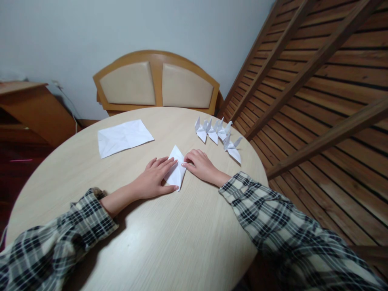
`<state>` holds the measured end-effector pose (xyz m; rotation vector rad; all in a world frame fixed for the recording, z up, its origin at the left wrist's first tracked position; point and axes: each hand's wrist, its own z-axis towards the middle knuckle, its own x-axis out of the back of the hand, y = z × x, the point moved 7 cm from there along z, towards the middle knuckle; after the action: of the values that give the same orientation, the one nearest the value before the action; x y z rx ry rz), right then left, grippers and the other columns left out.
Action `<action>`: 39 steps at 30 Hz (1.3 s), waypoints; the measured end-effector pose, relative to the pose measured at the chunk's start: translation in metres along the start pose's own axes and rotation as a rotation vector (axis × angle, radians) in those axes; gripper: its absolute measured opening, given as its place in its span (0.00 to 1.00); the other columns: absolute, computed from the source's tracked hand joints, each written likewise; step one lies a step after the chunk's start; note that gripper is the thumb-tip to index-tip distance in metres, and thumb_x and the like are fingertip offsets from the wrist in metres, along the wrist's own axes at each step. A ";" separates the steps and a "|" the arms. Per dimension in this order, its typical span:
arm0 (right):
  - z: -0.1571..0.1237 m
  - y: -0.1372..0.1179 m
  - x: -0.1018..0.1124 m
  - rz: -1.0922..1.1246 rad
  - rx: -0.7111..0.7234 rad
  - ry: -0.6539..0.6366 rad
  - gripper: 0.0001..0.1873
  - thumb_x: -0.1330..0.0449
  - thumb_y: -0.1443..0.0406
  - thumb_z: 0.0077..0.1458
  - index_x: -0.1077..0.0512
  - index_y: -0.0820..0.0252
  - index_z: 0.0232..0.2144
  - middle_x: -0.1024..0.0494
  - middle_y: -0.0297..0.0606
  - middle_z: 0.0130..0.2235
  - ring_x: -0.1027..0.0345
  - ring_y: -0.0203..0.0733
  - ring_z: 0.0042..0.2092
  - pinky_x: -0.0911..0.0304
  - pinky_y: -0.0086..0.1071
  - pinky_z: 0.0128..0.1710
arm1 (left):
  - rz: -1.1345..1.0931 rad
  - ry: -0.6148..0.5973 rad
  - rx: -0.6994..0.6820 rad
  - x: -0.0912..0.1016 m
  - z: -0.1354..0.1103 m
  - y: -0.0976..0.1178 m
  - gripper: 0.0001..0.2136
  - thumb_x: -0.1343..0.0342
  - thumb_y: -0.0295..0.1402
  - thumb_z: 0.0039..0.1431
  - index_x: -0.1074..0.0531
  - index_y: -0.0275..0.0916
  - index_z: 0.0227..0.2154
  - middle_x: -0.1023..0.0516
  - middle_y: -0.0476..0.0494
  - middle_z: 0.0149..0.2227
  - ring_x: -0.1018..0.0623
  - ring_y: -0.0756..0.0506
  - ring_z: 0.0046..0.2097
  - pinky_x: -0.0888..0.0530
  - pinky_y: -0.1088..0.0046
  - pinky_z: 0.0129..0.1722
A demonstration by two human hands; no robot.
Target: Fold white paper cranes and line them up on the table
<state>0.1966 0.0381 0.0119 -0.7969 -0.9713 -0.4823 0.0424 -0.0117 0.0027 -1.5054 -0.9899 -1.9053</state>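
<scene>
A folded piece of white paper, shaped like a kite, lies flat on the round table with its point away from me. My left hand rests over its left side, fingers stretched out and the thumb at the near tip. On the right edge, my right hand pinches the paper between thumb and curled fingers. Several white origami cranes stand on the table beyond my right hand. To the far left lies a creased sheet of white paper.
The pale round table fills the middle of the view. Behind it stands a wooden headboard with cream panels against the wall. A slatted wooden screen leans along the right, and a brown desk is at left.
</scene>
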 end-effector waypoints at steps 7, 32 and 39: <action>0.001 0.000 -0.003 -0.027 0.001 0.020 0.08 0.42 0.59 0.64 0.30 0.58 0.37 0.29 0.38 0.40 0.38 0.44 0.45 0.45 0.37 0.48 | -0.009 0.019 -0.003 -0.001 0.000 0.000 0.42 0.45 0.58 0.57 0.48 0.39 0.68 0.43 0.32 0.69 0.44 0.30 0.69 0.49 0.42 0.66; 0.011 0.003 -0.013 0.058 -0.047 0.068 0.06 0.42 0.62 0.62 0.31 0.57 0.34 0.30 0.37 0.39 0.36 0.42 0.44 0.43 0.36 0.46 | -0.063 0.070 0.004 -0.002 0.003 -0.005 0.35 0.48 0.51 0.63 0.47 0.39 0.67 0.36 0.32 0.65 0.40 0.31 0.67 0.47 0.43 0.65; 0.013 0.005 -0.012 0.133 -0.094 0.047 0.05 0.40 0.63 0.61 0.29 0.58 0.32 0.31 0.36 0.37 0.35 0.39 0.41 0.42 0.34 0.44 | -0.064 0.063 0.010 0.000 0.003 -0.003 0.32 0.48 0.50 0.63 0.44 0.40 0.65 0.38 0.33 0.66 0.41 0.31 0.67 0.48 0.42 0.65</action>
<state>0.1874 0.0516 0.0032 -0.9252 -0.8504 -0.4319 0.0426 -0.0075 0.0021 -1.4149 -1.0296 -1.9762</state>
